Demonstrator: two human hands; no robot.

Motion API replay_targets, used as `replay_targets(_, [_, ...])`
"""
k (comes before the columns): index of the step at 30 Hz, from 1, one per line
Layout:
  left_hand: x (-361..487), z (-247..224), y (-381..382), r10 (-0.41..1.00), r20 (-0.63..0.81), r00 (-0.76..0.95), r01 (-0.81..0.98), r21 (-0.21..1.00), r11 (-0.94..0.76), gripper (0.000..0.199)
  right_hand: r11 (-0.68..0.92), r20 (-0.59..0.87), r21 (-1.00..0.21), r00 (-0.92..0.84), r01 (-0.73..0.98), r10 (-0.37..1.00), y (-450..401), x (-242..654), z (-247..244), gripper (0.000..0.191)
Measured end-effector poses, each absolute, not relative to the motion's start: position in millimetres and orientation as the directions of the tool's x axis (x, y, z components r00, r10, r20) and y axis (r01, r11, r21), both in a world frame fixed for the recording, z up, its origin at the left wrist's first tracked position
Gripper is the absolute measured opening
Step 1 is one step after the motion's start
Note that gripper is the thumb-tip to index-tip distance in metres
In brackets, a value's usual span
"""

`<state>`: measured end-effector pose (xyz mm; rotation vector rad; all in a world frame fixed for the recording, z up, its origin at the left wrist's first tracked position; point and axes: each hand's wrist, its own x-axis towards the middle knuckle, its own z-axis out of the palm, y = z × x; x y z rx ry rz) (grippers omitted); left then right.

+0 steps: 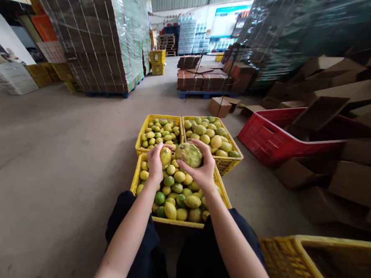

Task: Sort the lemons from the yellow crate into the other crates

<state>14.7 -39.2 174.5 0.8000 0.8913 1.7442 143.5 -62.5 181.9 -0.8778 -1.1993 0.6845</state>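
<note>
My left hand [156,162] is closed round a small yellow lemon [165,156]. In my right hand [207,165] is a much larger, bumpy green-yellow citrus fruit [189,155], gripped between thumb and fingers. Both fruits are held side by side above the near yellow crate [181,221], which is full of yellow and green lemons [179,189]. Beyond it stand two more yellow crates: the back left crate [138,148] holds small lemons [161,131], and the back right crate [228,165] holds larger fruits [210,133].
A red crate [261,140] and a heap of cardboard boxes [353,162] lie to the right. Another yellow crate [305,249] is at the lower right. Wrapped pallet stacks [94,44] and flattened cartons [207,79] on a blue pallet stand farther off on the concrete floor [64,163].
</note>
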Motion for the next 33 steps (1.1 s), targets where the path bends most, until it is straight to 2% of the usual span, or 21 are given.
replay_targets(5, [14, 171, -37, 0.925, 0.116, -0.361, -0.442, 0.852, -0.279, 0.025, 0.421, 0.392, -0.905, 0.255, -0.068, 0.884, -70, 138, 184, 0.039])
replay_targets(8, [16, 173, -36, 0.936, 0.073, -0.344, -0.481, 0.843, -0.243, 0.024, 0.419, 0.382, -0.905, 0.301, -0.067, 0.874, -71, 137, 185, 0.040])
replay_targets(12, [20, 181, -35, 0.962, -0.111, -0.248, -0.630, 0.773, -0.073, 0.030, 0.462, 0.402, -0.884, 0.397, -0.066, 0.825, -70, 131, 185, 0.047])
replay_targets(14, [20, 184, -34, 0.960, -0.227, -0.165, -0.724, 0.688, 0.038, 0.033, 0.420, 0.332, -0.901, 0.452, -0.109, 0.828, -66, 129, 185, 0.044])
replay_targets(15, [20, 184, -33, 0.956, -0.269, -0.118, -0.766, 0.638, 0.085, 0.034, 0.370, 0.251, -0.913, 0.475, -0.174, 0.843, -63, 130, 185, 0.039])
replay_targets(17, [18, 184, -31, 0.944, -0.327, -0.033, -0.830, 0.535, 0.156, 0.032, 0.190, -0.027, -0.888, 0.463, -0.418, 0.886, -55, 133, 185, 0.027])
replay_targets(18, [17, 184, -30, 0.937, -0.349, -0.003, -0.851, 0.492, 0.180, 0.031, 0.061, -0.203, -0.821, 0.389, -0.568, 0.899, -51, 136, 185, 0.021])
replay_targets(20, [16, 182, -29, 0.917, -0.398, 0.036, -0.865, 0.446, 0.228, 0.024, -0.195, -0.488, -0.585, 0.149, -0.787, 0.860, -44, 144, 185, 0.017])
replay_targets(22, [18, 178, -30, 0.895, -0.443, 0.050, -0.831, 0.479, 0.283, 0.015, -0.318, -0.616, -0.400, -0.005, -0.859, 0.787, -40, 152, 185, 0.018])
replay_targets(25, [24, 164, -36, 0.903, -0.426, 0.062, -0.623, 0.690, 0.368, 0.004, -0.285, -0.657, -0.349, 0.017, -0.893, 0.754, -38, 164, 185, 0.013])
replay_targets(27, [29, 146, -45, 0.913, -0.386, 0.136, -0.342, 0.846, 0.408, 0.007, -0.262, -0.654, -0.344, 0.030, -0.901, 0.756, -37, 173, 186, 0.012])
replay_targets(28, [31, 135, -51, 0.896, -0.392, 0.206, -0.171, 0.887, 0.428, 0.011, -0.258, -0.651, -0.345, 0.032, -0.903, 0.759, -38, 177, 187, 0.013])
replay_targets(30, [33, 110, -65, 0.838, -0.417, 0.351, 0.182, 0.908, 0.376, 0.013, -0.247, -0.641, -0.361, 0.047, -0.899, 0.766, -39, 188, 190, 0.014])
replay_targets(33, [29, 74, -89, 0.702, -0.573, 0.423, 0.406, 0.812, 0.419, 0.026, -0.220, -0.644, -0.373, 0.081, -0.902, 0.761, -43, 203, 195, 0.011])
